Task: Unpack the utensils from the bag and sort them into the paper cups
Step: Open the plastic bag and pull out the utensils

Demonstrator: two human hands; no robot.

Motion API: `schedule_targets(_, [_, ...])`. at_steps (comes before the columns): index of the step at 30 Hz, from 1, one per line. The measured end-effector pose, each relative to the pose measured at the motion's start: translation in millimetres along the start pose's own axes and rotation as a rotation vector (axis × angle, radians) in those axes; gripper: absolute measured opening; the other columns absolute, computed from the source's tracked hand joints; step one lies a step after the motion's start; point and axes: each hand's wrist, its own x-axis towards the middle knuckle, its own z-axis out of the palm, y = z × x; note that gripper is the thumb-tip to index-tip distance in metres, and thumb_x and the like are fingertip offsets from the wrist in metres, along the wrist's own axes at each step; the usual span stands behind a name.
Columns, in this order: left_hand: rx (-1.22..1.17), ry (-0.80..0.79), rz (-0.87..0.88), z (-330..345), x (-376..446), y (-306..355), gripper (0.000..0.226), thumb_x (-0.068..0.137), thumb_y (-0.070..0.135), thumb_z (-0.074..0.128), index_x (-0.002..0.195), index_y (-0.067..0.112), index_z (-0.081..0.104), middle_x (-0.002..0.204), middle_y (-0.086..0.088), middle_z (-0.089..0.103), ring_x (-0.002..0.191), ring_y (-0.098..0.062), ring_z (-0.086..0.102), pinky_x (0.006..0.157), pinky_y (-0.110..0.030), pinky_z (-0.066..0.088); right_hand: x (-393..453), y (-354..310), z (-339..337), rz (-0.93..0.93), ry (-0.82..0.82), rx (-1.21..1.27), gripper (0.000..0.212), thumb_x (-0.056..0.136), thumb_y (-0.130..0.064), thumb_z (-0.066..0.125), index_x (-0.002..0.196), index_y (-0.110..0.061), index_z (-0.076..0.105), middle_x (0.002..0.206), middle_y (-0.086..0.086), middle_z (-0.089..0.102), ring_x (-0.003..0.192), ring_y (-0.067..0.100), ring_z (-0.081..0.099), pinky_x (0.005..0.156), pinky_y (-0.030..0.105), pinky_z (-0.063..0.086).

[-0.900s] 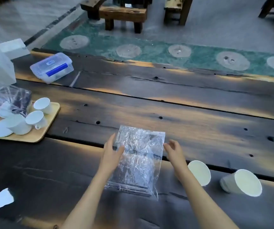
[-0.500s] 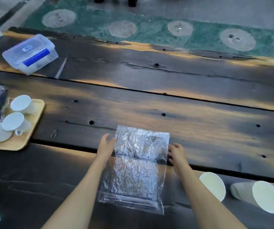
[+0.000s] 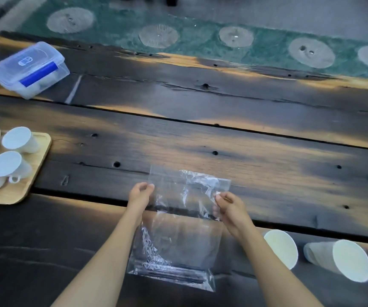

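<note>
A clear plastic bag lies on the dark wooden table in front of me, its far end raised. My left hand pinches the bag's far left corner. My right hand pinches its far right edge. Dark, thin utensils show faintly along the bag's near edge; I cannot tell their kind. Two white paper cups stand to the right of my right forearm: one close, one further right.
A wooden tray with small white cups sits at the left edge. A clear lidded box with a blue band lies at the far left. The table's far edge borders a green floor strip.
Both hands went from resting flat beside the bag to pinching its far end and lifting it. The camera view has tilted down and moved closer.
</note>
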Motion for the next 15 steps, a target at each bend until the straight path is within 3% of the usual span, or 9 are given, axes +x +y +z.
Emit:
schedule_targets(3, [-0.104,-0.056,0.04,-5.0,-14.3,-0.4,0.035,0.094,0.03,0.06,0.126,0.013,0.057,0.114,-0.012,0.069,0.097,-0.025,0.066,0.077,-0.03,0.047,-23.8,-2.6,-2.4,-0.032,-0.068,0.05,0.004,0.094,-0.006,0.059,0.092,-0.006,0.063,0.075,0.002,0.058,0.061,0.014,0.054,0.056,0.025,0.049])
schedule_targets(8, [-0.304,-0.1,0.202,-22.6,-59.2,11.3,0.016,0.097,0.015,0.056,0.107,0.007,0.066,0.084,-0.008,0.063,0.073,-0.02,0.061,0.06,-0.018,0.054,-70.4,-6.5,-5.5,-0.064,-0.058,0.066,0.015,0.093,-0.005,0.06,0.079,-0.011,0.059,0.068,0.004,0.054,0.054,0.012,0.047,0.05,0.022,0.041])
schedule_targets(15, [-0.292,-0.089,0.399,-67.3,-132.1,8.4,0.019,0.095,0.01,0.058,0.087,-0.005,0.065,0.072,-0.009,0.057,0.061,-0.011,0.054,0.058,-0.018,0.049,-135.6,-1.9,-15.2,-0.306,-0.026,-0.072,0.033,0.094,-0.017,0.062,0.062,-0.016,0.054,0.056,0.004,0.047,0.053,0.014,0.039,0.054,0.028,0.03])
